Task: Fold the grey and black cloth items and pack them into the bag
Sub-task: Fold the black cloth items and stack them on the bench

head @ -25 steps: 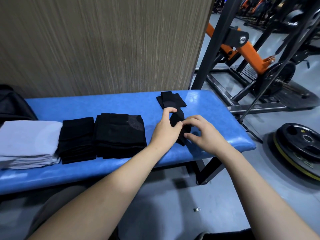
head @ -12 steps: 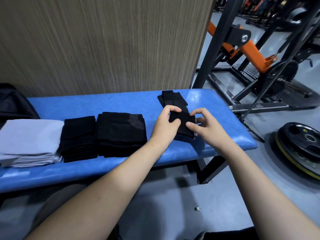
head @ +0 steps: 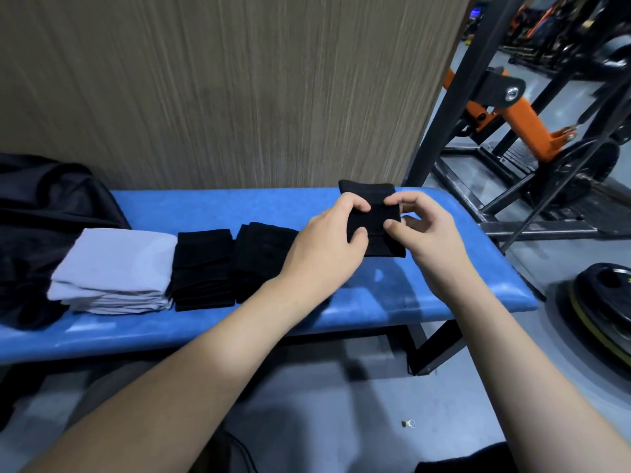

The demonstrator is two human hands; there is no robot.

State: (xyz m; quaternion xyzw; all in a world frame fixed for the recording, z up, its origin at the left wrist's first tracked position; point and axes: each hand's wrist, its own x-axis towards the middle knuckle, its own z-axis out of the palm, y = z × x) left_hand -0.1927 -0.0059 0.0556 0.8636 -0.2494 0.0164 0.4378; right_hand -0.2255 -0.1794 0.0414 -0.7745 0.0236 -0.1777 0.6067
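A small folded black cloth [head: 379,230] is held just above the right part of the blue bench [head: 444,295]. My left hand [head: 327,247] grips its left edge, thumb on the near side, fingers curled over the top. My right hand [head: 426,230] pinches its right edge between thumb and forefinger. Another small black cloth [head: 365,188] lies behind it near the bench's back edge. To the left sit two folded black stacks [head: 263,254] [head: 203,268] and a folded grey stack [head: 116,271]. A black bag [head: 37,213] rests at the bench's far left.
A wood-grain wall panel [head: 222,87] stands right behind the bench. Black and orange gym machine frames [head: 512,107] fill the right background. A weight plate [head: 604,302] lies on the floor at right. A small metal bit [head: 408,423] lies on the grey floor.
Both hands have lifted the small black cloth and carried it back towards the other small cloth; it now looks flat and squared. The head view has shifted, showing more of the bag.
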